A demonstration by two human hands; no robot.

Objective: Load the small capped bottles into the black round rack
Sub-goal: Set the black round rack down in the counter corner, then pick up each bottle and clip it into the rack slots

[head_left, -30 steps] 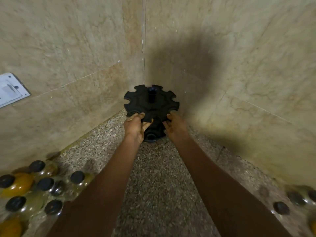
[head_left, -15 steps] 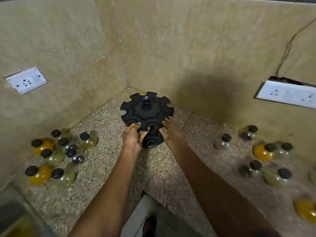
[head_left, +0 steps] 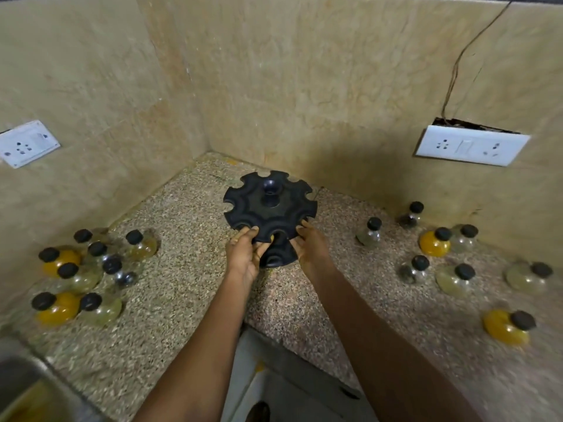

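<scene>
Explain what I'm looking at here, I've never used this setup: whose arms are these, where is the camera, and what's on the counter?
No machine here: the arms belong to a person, and the one camera sits on their head, looking forward and down. The left hand and right hand each grip the near edge of the black round rack, a notched disc with a centre knob, standing in the corner of a speckled stone counter. Its notches look empty. Small black-capped bottles stand in two groups: one on the left, one on the right; some hold yellow contents, others look clear. White wall sockets sit left and right.
</scene>
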